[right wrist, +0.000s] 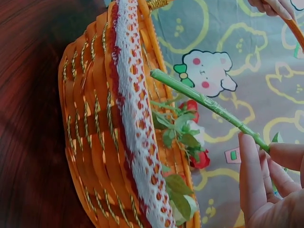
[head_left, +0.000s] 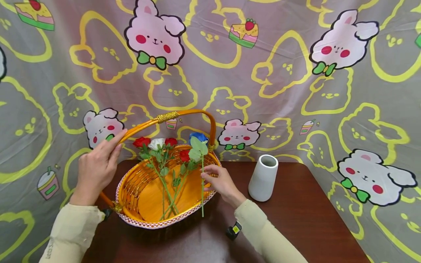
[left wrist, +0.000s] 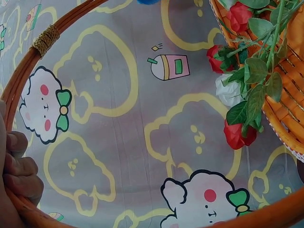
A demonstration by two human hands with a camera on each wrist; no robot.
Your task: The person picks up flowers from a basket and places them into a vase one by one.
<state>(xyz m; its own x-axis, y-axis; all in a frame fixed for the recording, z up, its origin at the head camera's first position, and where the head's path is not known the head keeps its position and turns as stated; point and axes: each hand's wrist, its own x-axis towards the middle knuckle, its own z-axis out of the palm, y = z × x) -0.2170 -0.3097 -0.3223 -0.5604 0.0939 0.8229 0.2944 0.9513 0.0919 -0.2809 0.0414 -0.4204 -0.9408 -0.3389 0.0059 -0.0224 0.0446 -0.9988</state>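
An orange woven basket (head_left: 152,223) with pink-and-white trim stands tilted on the table. My left hand (head_left: 98,166) grips the left side of its arched handle (head_left: 194,111); curled fingers (left wrist: 23,183) show in the left wrist view. Inside the basket lie a white rose (head_left: 157,143) and several red roses (head_left: 142,141), their green stems crossing. Over the basket's right front rim, my right hand (head_left: 223,180) pinches the green stem of a blue rose (head_left: 194,136) between thumb and fingers. The blue bloom is partly hidden behind its leaves; the stem end (right wrist: 164,78) points down past the rim.
A white tapered vase (head_left: 263,179) stands upright to the right of the basket. Both rest on a dark reddish-brown table (head_left: 296,219). A grey cloth (head_left: 204,76) printed with cartoon rabbits hangs behind and at the sides.
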